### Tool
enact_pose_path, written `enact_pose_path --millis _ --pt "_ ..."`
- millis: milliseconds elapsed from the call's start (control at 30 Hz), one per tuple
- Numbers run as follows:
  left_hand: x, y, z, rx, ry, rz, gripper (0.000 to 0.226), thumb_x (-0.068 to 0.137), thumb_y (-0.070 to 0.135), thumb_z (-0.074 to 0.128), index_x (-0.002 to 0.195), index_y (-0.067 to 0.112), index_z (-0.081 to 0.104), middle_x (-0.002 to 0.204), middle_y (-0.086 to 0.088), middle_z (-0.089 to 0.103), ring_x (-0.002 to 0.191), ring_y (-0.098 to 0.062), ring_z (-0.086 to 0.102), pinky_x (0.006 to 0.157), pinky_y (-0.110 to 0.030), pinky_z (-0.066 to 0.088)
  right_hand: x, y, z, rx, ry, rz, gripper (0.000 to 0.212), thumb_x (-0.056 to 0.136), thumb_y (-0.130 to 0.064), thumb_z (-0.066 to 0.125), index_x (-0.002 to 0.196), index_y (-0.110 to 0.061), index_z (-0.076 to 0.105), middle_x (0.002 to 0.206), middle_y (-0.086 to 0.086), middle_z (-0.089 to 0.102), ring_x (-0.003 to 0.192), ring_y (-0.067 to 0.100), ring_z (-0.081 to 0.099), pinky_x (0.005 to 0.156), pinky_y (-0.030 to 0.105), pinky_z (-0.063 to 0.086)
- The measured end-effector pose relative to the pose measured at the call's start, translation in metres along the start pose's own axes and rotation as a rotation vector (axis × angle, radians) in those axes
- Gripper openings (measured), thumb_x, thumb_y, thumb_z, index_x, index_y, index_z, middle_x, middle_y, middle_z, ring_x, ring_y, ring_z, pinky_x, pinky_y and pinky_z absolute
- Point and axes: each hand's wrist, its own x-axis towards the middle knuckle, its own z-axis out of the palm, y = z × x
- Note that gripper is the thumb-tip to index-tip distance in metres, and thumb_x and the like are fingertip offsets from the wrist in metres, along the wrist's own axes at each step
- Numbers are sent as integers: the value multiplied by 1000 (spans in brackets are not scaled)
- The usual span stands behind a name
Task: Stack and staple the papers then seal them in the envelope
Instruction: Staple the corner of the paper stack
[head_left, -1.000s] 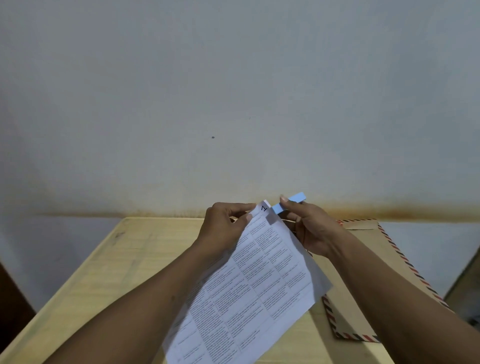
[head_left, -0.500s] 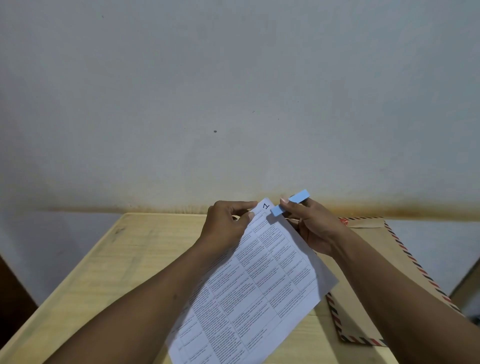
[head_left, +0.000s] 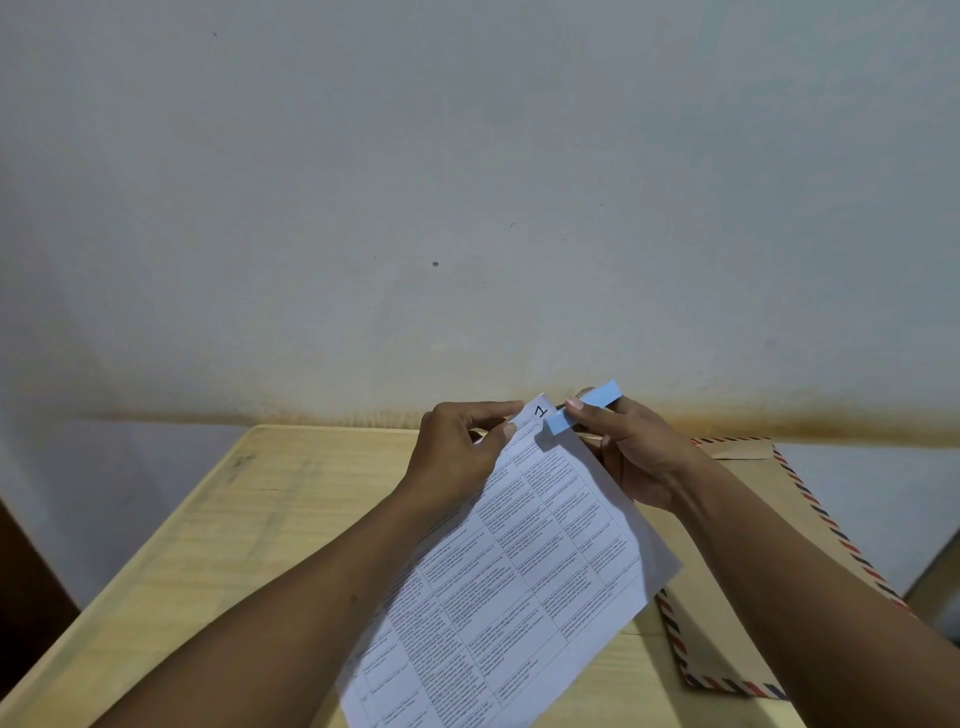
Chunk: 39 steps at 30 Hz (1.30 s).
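Papers (head_left: 519, 561) raised over counter (head_left: 249, 519), corner pinched by left hand (head_left: 457, 457) fingers | right hand (head_left: 628, 457) fingers clamped on blue stapler (head_left: 582, 408) at corner | envelope (head_left: 753, 545) lies beneath | risk: loosened pinch lets sheets shift, misaligning staple.

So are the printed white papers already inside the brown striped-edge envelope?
No, both hands hold the printed white papers above the brown striped-edge envelope.

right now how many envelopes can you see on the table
1. A brown airmail-bordered envelope lies flat on the wooden table, at the right, partly under the right hand and the papers. More could be hidden beneath them.
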Motion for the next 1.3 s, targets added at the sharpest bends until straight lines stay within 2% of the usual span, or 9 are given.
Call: enact_pose_path --millis 133,367,433,567,733,933,1067,1200,1300 --pt "-1 1 2 2 -10 13 27 95 16 74 119 28 79 97 20 76 85 6 72 80 -23 60 0 0 3 -113 16 16 52 84 -35 79 124 -4 64 115 22 73 102 43 71 88 52 58" --pt "-1 0 -1 -4 7 1 27 95 16 73 118 29 79 99 19 77 85 1 73 83 -29 63 2 2 9 -156 41 -7 47 82 -35 78 112 1 73 108 23 75 95 40 72 93 51 55" --pt "-1 0 -1 -1 10 5 27 95 15 73 118 28 79 97 21 77 85 3 73 83 -28 62 3 5 10 -146 65 -33 46 83 -33 77 111 3 73 108 24 75 92 37 73 90 48 57" --pt "-1 0 -2 0 4 8 27 95 15 74 119 27 79 93 24 73 82 10 70 84 -26 60 5 10 11 -140 65 -66 42 88 -30 74 112 5 71 104 21 77 84 31 75 73 37 58" --pt "-2 0 -2 5 6 12 27 95 16 74 118 28 79 93 26 73 79 11 69 86 -30 62 5 11 11 -139 62 -86 37 91 -27 72 110 4 72 103 21 77 83 30 75 73 36 59" --pt "-3 1 -3 -12 9 -16 26 95 18 75 118 29 79 96 23 75 86 5 72 89 -34 62 5 14 12 -129 80 -179 42 84 -22 77 110 10 69 104 27 74 84 32 74 72 37 58" --pt "-3 2 -3 -15 6 -32 26 95 17 75 118 28 79 102 18 77 89 1 73 91 -36 62 7 17 13 -116 88 -150 49 79 -29 80 111 7 70 104 24 76 90 38 73 80 42 58" --pt "-4 -3 -6 -11 13 -88 25 95 19 74 116 31 79 96 18 77 86 -5 74 90 -38 62 8 15 14 -184 74 -52 50 81 -41 79 112 -3 71 104 17 77 93 33 74 83 45 56" --pt "-4 -13 -11 -61 101 -179 23 94 20 75 110 35 81 90 13 77 89 -14 75 93 -39 61 13 11 13 -243 192 -78 42 89 -37 75 117 -8 64 103 13 77 87 26 75 76 40 57"
